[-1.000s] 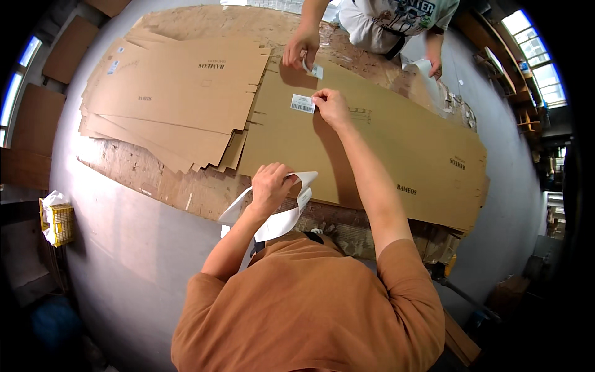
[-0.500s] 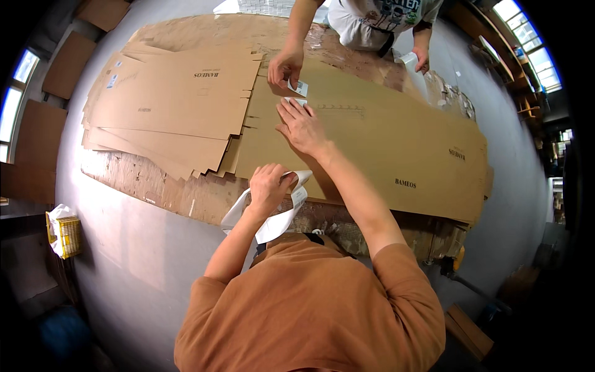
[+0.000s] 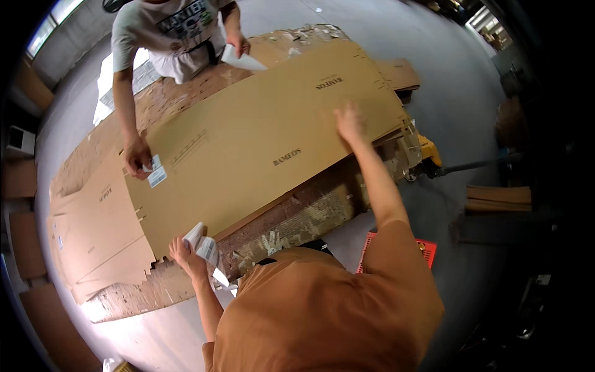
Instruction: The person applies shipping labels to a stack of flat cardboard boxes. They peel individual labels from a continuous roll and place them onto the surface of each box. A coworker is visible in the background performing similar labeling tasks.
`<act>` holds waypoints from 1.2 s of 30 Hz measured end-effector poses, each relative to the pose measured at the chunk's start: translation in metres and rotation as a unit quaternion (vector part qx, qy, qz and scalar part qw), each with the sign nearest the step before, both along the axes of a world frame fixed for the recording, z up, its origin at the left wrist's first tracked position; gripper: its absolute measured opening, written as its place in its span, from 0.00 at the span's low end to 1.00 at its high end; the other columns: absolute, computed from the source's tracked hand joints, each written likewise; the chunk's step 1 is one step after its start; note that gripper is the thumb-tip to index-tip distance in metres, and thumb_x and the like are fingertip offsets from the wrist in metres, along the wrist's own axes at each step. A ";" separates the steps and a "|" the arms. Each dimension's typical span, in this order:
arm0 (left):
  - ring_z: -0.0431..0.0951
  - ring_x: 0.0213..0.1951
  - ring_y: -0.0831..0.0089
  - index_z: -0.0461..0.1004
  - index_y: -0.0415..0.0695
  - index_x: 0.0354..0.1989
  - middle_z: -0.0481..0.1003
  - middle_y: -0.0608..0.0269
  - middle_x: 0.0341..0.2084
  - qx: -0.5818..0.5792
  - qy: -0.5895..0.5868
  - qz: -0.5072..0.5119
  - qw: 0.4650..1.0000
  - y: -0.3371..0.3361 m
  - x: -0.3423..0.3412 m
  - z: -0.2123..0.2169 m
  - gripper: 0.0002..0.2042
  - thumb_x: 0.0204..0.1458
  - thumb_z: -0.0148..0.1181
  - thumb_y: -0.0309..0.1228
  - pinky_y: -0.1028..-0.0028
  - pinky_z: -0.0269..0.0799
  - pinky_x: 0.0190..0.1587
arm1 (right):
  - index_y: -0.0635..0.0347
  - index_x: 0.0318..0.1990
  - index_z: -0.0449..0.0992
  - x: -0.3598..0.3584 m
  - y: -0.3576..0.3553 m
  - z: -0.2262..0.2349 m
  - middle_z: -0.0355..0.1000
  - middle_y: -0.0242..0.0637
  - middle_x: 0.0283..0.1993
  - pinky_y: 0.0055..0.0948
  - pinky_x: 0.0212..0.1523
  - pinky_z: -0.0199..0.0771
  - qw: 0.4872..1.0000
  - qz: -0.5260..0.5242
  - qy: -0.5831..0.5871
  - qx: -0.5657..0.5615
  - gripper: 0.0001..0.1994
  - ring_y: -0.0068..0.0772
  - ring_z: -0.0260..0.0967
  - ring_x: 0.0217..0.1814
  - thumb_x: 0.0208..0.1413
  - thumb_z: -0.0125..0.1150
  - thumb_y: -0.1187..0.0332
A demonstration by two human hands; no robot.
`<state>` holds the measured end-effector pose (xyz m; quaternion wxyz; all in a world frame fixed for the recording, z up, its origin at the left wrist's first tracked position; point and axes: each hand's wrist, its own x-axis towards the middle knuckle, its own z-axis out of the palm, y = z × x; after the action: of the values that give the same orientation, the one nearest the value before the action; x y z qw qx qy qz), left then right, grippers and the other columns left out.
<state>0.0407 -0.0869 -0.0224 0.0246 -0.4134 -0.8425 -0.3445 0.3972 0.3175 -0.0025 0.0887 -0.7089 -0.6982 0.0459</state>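
A large flat cardboard sheet (image 3: 248, 124), brown with dark print, lies on top of a pile in front of me. My left hand (image 3: 188, 255) is closed on a strip of white labels (image 3: 208, 249), which hangs curled beside the sheet's near left edge. Toward the sheet's right end is my right hand (image 3: 351, 126); its fingers are smeared by motion, and I cannot tell whether it touches the board. Near the left end sits a white label (image 3: 157, 173) with print. A co-worker's hand (image 3: 137, 159) is at that label's edge.
Across the pile, the co-worker's other hand holds white sheeting (image 3: 242, 60). More flat cardboard (image 3: 102, 239) lies to the left. A pallet truck with a yellow part (image 3: 429, 150) stands at the right, and a red crate (image 3: 426, 251) is beside me on the floor.
My view has swung to the right. My right hand has left the label area for the sheet's right part. My left hand still grips the label strip. The co-worker's hand remains by the label.
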 end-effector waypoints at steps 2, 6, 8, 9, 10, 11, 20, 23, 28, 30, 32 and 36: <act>0.67 0.46 0.54 0.70 0.35 0.39 0.71 0.51 0.39 0.011 -0.025 0.022 0.999 0.006 0.002 -0.006 0.10 0.46 0.51 0.18 0.61 0.60 0.50 | 0.61 0.63 0.58 0.080 0.032 0.011 0.53 0.49 0.67 0.52 0.63 0.52 0.992 -0.115 -0.057 -0.015 0.28 0.50 0.51 0.68 0.61 0.46 0.52; 0.67 0.48 0.57 0.70 0.33 0.45 0.70 0.53 0.41 0.041 -0.097 0.083 0.991 0.007 -0.003 -0.020 0.12 0.54 0.47 0.23 0.62 0.60 0.53 | 0.64 0.62 0.58 0.161 0.060 0.009 0.52 0.48 0.67 0.49 0.65 0.49 0.987 -0.137 -0.081 -0.027 0.29 0.48 0.50 0.69 0.61 0.46 0.51; 0.67 0.49 0.61 0.69 0.31 0.47 0.70 0.54 0.41 0.139 -0.210 0.157 0.955 0.009 0.008 -0.014 0.13 0.58 0.44 0.24 0.64 0.62 0.53 | 0.64 0.55 0.66 0.163 0.072 0.001 0.60 0.49 0.61 0.49 0.60 0.56 0.986 -0.115 -0.116 -0.012 0.25 0.50 0.57 0.63 0.60 0.47 0.52; 0.67 0.48 0.62 0.69 0.30 0.46 0.69 0.54 0.42 0.145 -0.210 0.109 0.961 0.010 0.002 -0.022 0.13 0.58 0.44 0.25 0.64 0.63 0.52 | 0.64 0.50 0.73 0.163 0.077 -0.003 0.66 0.50 0.56 0.48 0.57 0.61 0.983 -0.109 -0.145 0.019 0.23 0.51 0.62 0.58 0.61 0.46 0.52; 0.67 0.48 0.64 0.70 0.29 0.45 0.69 0.54 0.42 0.150 -0.205 0.074 0.964 0.000 -0.007 -0.034 0.13 0.59 0.44 0.25 0.65 0.64 0.51 | 0.64 0.45 0.75 0.173 0.086 -0.009 0.69 0.50 0.50 0.46 0.54 0.64 0.979 -0.043 -0.199 0.011 0.22 0.51 0.64 0.55 0.61 0.46 0.53; 0.67 0.45 0.68 0.71 0.30 0.41 0.68 0.55 0.41 0.194 -0.259 0.118 0.939 -0.005 -0.011 -0.048 0.12 0.58 0.46 0.27 0.68 0.66 0.47 | 0.63 0.39 0.78 0.184 0.100 -0.016 0.72 0.50 0.45 0.45 0.51 0.67 0.968 0.033 -0.248 0.010 0.22 0.51 0.67 0.52 0.61 0.46 0.53; 0.77 0.37 0.75 0.74 0.36 0.42 0.78 0.60 0.34 0.074 -0.448 0.093 0.886 -0.009 0.033 0.017 0.10 0.58 0.48 0.28 0.74 0.72 0.41 | 0.69 0.35 0.74 0.237 0.115 0.050 0.73 0.36 0.29 0.32 0.34 0.68 0.959 0.022 0.275 -0.059 0.17 0.29 0.70 0.33 0.58 0.57 0.58; 0.77 0.39 0.75 0.73 0.36 0.47 0.77 0.61 0.39 0.074 -0.637 0.056 0.765 -0.001 0.061 0.026 0.15 0.61 0.49 0.35 0.74 0.73 0.43 | 0.60 0.40 0.73 0.228 0.070 0.140 0.71 0.26 0.28 0.21 0.31 0.68 0.918 0.031 0.311 -0.244 0.10 0.17 0.69 0.33 0.60 0.54 0.62; 0.78 0.37 0.74 0.73 0.38 0.43 0.77 0.61 0.35 0.298 -0.721 0.059 0.623 0.022 0.054 0.024 0.11 0.61 0.47 0.32 0.73 0.77 0.38 | 0.57 0.43 0.71 0.235 0.034 0.164 0.69 0.22 0.28 0.18 0.24 0.63 0.878 0.106 0.402 -0.237 0.09 0.12 0.66 0.27 0.61 0.52 0.64; 0.79 0.34 0.72 0.73 0.36 0.41 0.77 0.60 0.34 0.311 -0.670 0.097 0.667 0.016 0.035 0.013 0.11 0.61 0.48 0.31 0.72 0.77 0.37 | 0.58 0.45 0.70 0.203 0.009 0.162 0.70 0.25 0.32 0.20 0.26 0.65 0.858 0.125 0.447 -0.222 0.09 0.15 0.67 0.30 0.61 0.51 0.66; 0.79 0.31 0.70 0.73 0.35 0.38 0.78 0.58 0.32 0.352 -0.605 0.132 0.702 0.002 0.008 0.024 0.11 0.61 0.46 0.30 0.71 0.78 0.34 | 0.61 0.51 0.68 0.167 -0.011 0.140 0.71 0.31 0.43 0.24 0.40 0.69 0.824 0.144 0.496 -0.235 0.13 0.23 0.69 0.43 0.60 0.50 0.69; 0.80 0.32 0.68 0.73 0.35 0.41 0.78 0.57 0.34 0.470 -0.522 0.149 0.697 -0.073 -0.068 0.058 0.11 0.61 0.44 0.27 0.71 0.78 0.36 | 0.64 0.57 0.65 0.069 -0.029 0.033 0.69 0.37 0.53 0.31 0.51 0.69 0.733 0.115 0.619 -0.259 0.19 0.32 0.67 0.53 0.58 0.50 0.73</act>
<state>-0.0271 -0.1600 0.0359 -0.1769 0.0286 -0.4994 -0.8476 0.4664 0.2885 0.0307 0.3082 -0.4335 -0.5268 0.6630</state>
